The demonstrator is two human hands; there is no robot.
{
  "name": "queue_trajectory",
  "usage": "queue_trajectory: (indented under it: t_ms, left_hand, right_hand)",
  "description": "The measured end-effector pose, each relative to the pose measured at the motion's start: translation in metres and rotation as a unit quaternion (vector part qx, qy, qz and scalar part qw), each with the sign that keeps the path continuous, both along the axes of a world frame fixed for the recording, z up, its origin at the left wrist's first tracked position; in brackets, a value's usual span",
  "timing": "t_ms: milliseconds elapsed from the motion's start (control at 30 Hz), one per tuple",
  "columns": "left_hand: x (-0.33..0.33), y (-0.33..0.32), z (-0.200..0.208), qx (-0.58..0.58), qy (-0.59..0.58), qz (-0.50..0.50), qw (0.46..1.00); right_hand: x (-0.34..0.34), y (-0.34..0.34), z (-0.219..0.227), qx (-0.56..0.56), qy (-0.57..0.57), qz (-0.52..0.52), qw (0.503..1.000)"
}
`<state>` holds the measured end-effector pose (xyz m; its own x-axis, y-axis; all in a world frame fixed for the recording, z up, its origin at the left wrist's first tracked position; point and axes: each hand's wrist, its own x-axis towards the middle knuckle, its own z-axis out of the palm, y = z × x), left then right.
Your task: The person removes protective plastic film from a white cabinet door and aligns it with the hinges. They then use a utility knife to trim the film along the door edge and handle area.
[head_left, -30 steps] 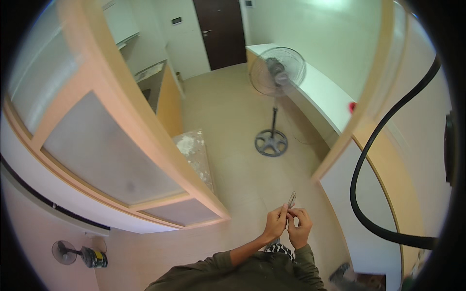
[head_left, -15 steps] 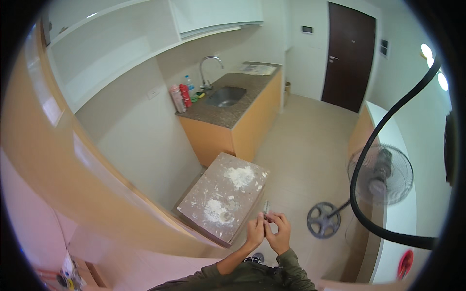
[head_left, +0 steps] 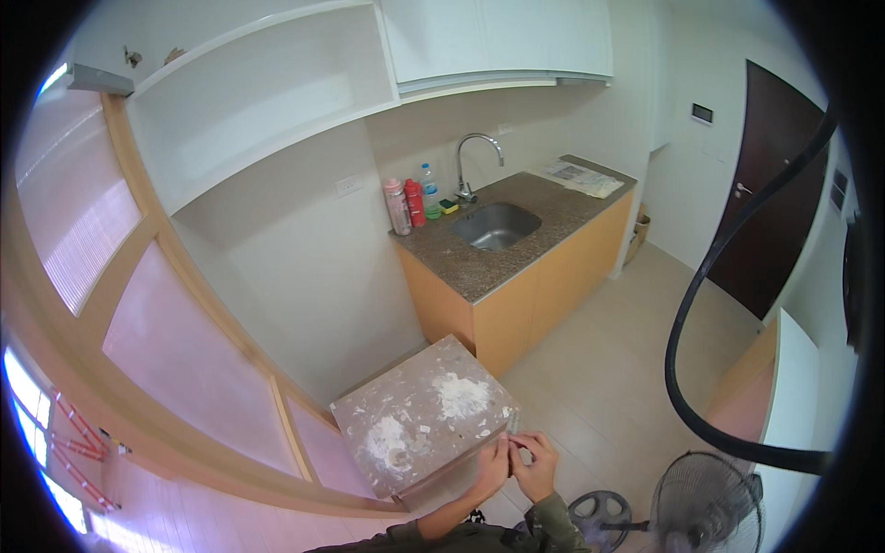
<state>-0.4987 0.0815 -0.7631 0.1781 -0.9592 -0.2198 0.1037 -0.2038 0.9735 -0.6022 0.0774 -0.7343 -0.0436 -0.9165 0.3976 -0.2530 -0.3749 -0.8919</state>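
Just beyond the hands [head_left: 535, 470], together and clamped on its near end, a slim greyish item [head_left: 513, 422], long axis forward.

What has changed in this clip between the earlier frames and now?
The view has swung left, so the dark door and standing fan sit farther right in the picture. The left hand and right hand still hold the small blurred item; nothing visibly let go.

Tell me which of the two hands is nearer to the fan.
Right. The right hand is the closer one, off to the left of the fan; the left hand is on the far side of the right hand from it.
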Motion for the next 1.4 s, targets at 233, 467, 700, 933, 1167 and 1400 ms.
queue_trajectory:
  t_ms: [233, 467, 700, 933, 1167, 1400]
  left_hand:
    - [0.063, -0.033, -0.005, 0.020, -0.024, 0.182, 0.983]
    - [0.144, -0.042, -0.001, 0.012, -0.065, 0.212, 0.975]
    - [0.158, -0.095, 0.073, -0.151, -0.166, 0.240, 0.944]
    - [0.171, -0.129, 0.150, -0.237, -0.191, 0.275, 0.912]
    - [0.296, -0.188, 0.173, -0.239, -0.179, 0.403, 0.865]
    - [0.489, -0.293, 0.383, -0.479, -0.403, 0.462, 0.628]
  right_hand:
    - [0.069, -0.065, 0.003, -0.030, 0.014, 0.164, 0.986]
    - [0.141, -0.104, 0.008, -0.049, 0.039, 0.279, 0.958]
    - [0.161, -0.155, 0.080, -0.110, 0.000, 0.260, 0.959]
    - [0.188, -0.196, 0.125, -0.199, -0.009, 0.264, 0.944]
    - [0.338, -0.276, 0.161, -0.279, -0.053, 0.409, 0.867]
    - [0.535, -0.388, 0.376, -0.417, -0.171, 0.474, 0.757]
